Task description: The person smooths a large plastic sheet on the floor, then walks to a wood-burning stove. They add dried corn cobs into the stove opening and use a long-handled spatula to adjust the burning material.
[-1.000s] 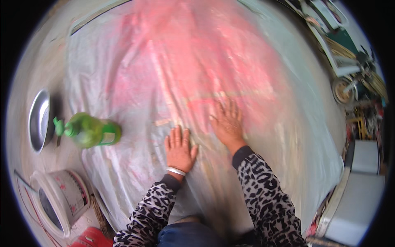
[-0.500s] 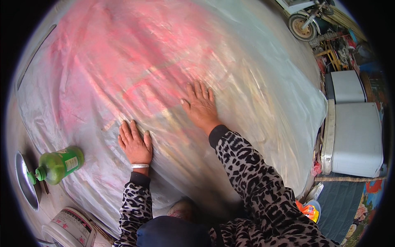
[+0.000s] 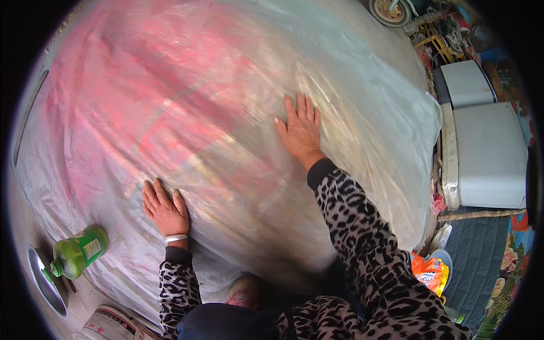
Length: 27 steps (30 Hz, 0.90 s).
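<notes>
A large translucent plastic sheet [image 3: 243,187] is spread out before me, wrinkled, with pink and yellowish shapes showing dimly through it. My left hand [image 3: 166,212], with a silver bracelet at the wrist, lies flat on the sheet left of the middle. Farther away and to the right, my right hand [image 3: 302,129] rests palm down on the same sheet, fingers stretched and thumb apart. Neither hand holds anything. What lies beneath the plastic is too blurred to make out.
On the left lie a green bottle [image 3: 80,251], a metal basin [image 3: 47,281] and a white bucket [image 3: 107,324]. Along the right stand grey-white containers [image 3: 490,156], an orange packet [image 3: 429,273] and a wheel [image 3: 391,10]. My shoe [image 3: 243,292] shows at the sheet's near edge.
My right hand has slid to the right and slightly away across the sheet. The left hand has shifted left and a little nearer. The whole view has also moved somewhat.
</notes>
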{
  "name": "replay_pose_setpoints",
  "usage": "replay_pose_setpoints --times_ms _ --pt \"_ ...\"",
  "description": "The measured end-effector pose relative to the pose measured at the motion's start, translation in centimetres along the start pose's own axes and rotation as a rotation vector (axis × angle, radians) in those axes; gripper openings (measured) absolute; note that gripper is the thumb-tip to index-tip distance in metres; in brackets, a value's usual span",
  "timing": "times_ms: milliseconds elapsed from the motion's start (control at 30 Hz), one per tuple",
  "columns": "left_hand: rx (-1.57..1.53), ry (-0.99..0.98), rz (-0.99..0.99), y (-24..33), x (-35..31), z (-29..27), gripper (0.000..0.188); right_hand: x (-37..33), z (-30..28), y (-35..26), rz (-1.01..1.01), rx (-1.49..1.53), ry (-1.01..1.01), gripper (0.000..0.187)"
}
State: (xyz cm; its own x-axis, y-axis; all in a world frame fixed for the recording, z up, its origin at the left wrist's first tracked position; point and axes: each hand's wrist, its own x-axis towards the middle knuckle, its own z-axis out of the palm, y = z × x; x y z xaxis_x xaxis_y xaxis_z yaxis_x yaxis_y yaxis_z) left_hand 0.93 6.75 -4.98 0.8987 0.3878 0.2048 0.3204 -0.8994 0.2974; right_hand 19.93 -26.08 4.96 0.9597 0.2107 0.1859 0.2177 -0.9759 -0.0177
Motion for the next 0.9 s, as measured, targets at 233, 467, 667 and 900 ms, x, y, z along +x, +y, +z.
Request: replay_pose_setpoints --times_ms 233,467,667,900 --pt "0.018 0.028 0.019 -0.3 0.0 0.2 0.066 -1.2 1.9 2.4 -0.012 -0.044 -0.097 0.072" --pt "0.048 0.017 0.010 -0.6 0.1 0.6 0.065 -2.6 0.2 1.7 -0.010 0.060 -0.117 0.067" --pt "0.027 0.028 0.033 -0.5 0.2 0.3 0.063 -0.5 -1.8 7.8 0.169 -0.010 0.160 0.066" --pt "0.045 0.047 0.066 -0.9 0.3 0.6 0.062 0.1 1.2 11.1 0.329 0.012 -0.091 0.070"
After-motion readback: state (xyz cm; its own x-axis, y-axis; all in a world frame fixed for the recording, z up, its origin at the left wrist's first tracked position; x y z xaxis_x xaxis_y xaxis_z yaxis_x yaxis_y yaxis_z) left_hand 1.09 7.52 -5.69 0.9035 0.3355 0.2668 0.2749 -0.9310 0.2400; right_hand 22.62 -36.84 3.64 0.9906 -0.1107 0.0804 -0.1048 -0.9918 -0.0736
